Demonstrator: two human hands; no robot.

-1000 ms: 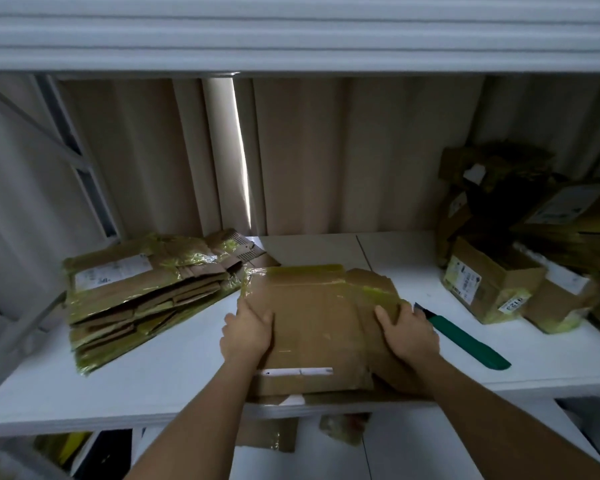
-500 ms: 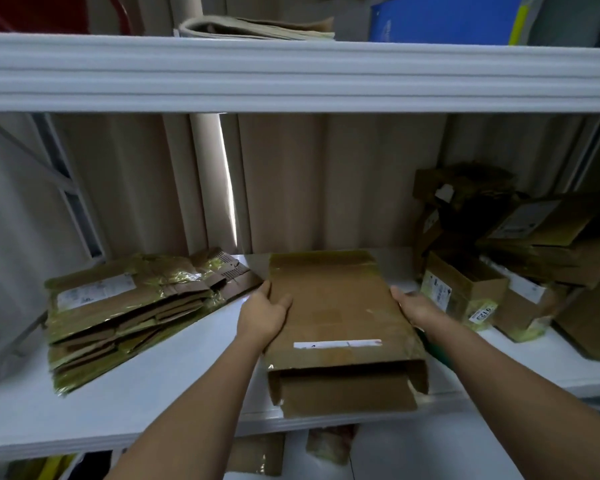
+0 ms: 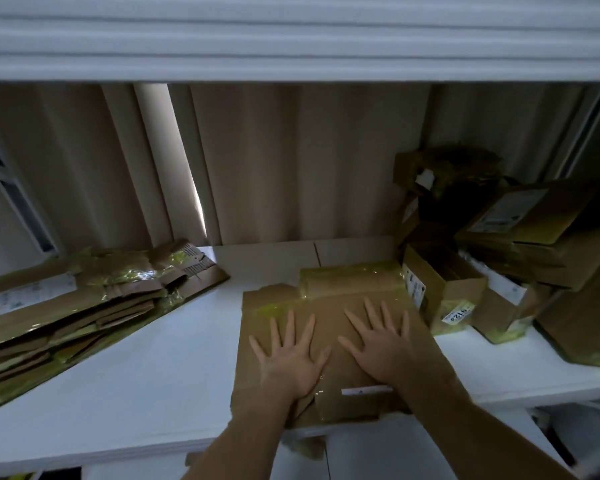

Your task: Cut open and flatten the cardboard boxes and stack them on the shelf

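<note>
Pressing down now: my left hand (image 3: 290,358) and right hand (image 3: 378,344) lie spread, palms flat on the flattened cardboard box (image 3: 329,327) at the shelf's (image 3: 146,386) front edge. I'd lean weight evenly along the creases, as its near end overhangs.
</note>
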